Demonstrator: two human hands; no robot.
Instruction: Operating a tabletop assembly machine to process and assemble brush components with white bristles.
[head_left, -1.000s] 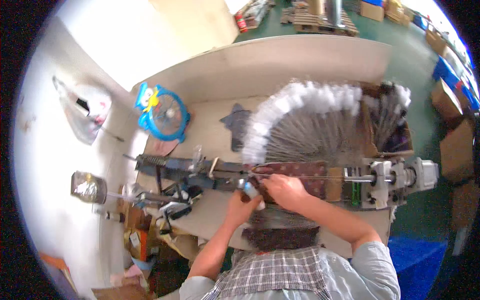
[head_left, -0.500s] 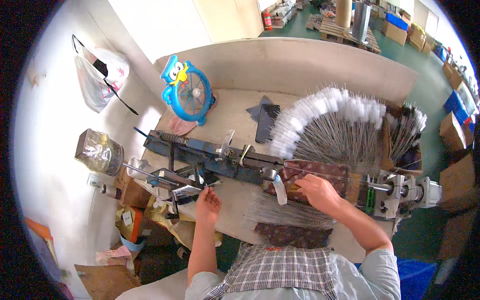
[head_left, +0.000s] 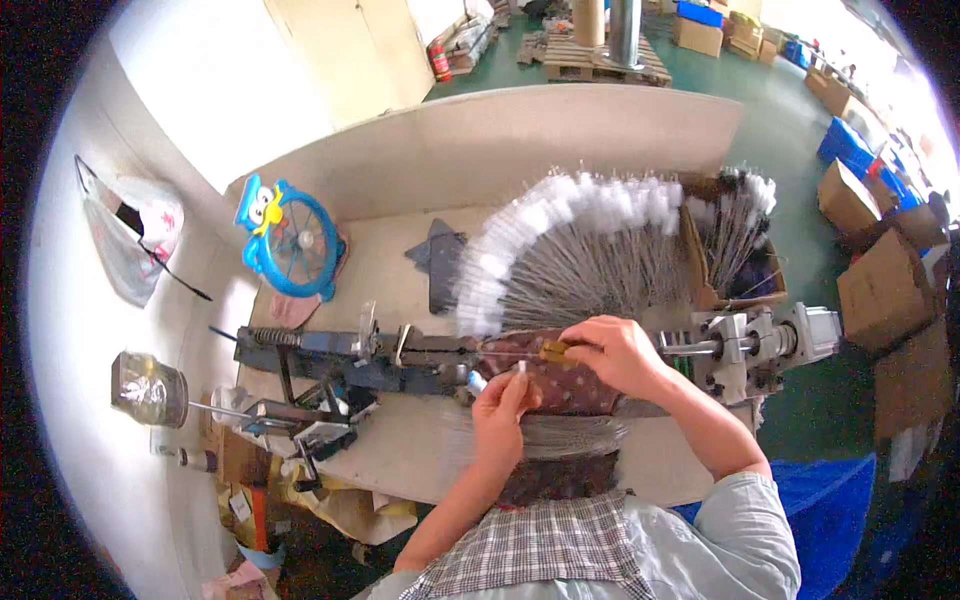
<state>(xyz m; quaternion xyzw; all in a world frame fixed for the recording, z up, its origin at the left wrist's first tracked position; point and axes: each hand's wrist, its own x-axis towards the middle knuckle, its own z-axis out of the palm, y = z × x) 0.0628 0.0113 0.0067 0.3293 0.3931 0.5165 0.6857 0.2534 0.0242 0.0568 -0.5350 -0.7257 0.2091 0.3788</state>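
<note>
My right hand [head_left: 625, 358] is closed on a small yellow piece [head_left: 553, 350]; its exact kind is unclear. A thin wire runs leftward from that piece toward the long dark metal bench fixture [head_left: 425, 379]. Just to the left and nearer me, my left hand [head_left: 502, 412] pinches a small white piece [head_left: 522, 367], too small to name. Beside the left fingers, a white and blue tip [head_left: 476, 382] shows at the fixture's end. Both hands are above a dark red patterned cloth [head_left: 575, 390]. A bundle of thin wires [head_left: 575, 436] lies on the near side.
A fan of white-tipped wire brushes [head_left: 590, 245] spreads across the back, next to a cardboard box [head_left: 700, 250] of dark-tipped ones. On the right stands a motor-driven chuck [head_left: 745, 342]. A blue toy-shaped fan [head_left: 290, 240] and a dark phone [head_left: 445, 275] are at the back left.
My left hand has moved right, from the fixture's side bracket to beside my right hand, and now pinches a small white piece. My right hand keeps the yellow piece. The whole view has shifted.
</note>
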